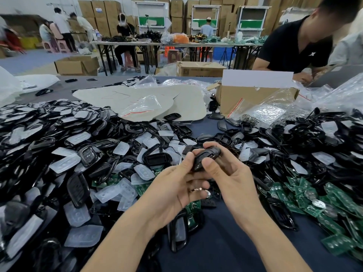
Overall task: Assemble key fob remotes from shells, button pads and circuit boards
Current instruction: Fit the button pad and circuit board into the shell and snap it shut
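The dark bench (216,250) spreads beneath both grips. Black shells (39,134) are heaped to their left and beyond them, and green circuit boards (306,201) lie to their right. Clear button pads (64,161) are scattered among the shells. The left grip (172,191) and right grip (233,177) are both clamped on one black key fob (206,158), held between them above the bench.

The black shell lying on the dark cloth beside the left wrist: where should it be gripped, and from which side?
I'd pinch the black shell across its two long rims at mid-length, coming from above. It lies flat, long axis pointing away from the person, leaving both rims exposed.
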A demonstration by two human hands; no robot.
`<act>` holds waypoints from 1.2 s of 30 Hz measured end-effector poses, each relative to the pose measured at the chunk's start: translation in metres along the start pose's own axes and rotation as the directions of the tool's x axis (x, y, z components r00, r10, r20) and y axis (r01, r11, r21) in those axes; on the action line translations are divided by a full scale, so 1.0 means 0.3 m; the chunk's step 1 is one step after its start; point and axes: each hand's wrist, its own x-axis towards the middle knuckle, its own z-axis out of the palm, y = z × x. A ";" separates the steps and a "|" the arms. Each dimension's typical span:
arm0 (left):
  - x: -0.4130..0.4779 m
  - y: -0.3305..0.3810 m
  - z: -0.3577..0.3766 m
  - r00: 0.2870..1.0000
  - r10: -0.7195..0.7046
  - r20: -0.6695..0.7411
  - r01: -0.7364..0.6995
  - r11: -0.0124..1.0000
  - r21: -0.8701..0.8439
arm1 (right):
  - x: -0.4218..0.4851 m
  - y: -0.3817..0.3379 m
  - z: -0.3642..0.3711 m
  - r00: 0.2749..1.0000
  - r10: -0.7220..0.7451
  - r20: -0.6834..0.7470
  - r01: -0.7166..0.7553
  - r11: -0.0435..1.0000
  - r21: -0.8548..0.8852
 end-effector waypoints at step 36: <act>-0.018 -0.060 0.000 0.693 0.720 0.038 -0.379 0.318 0.869 | -0.020 0.016 0.041 0.996 -0.029 -0.080 0.029 1.000 0.005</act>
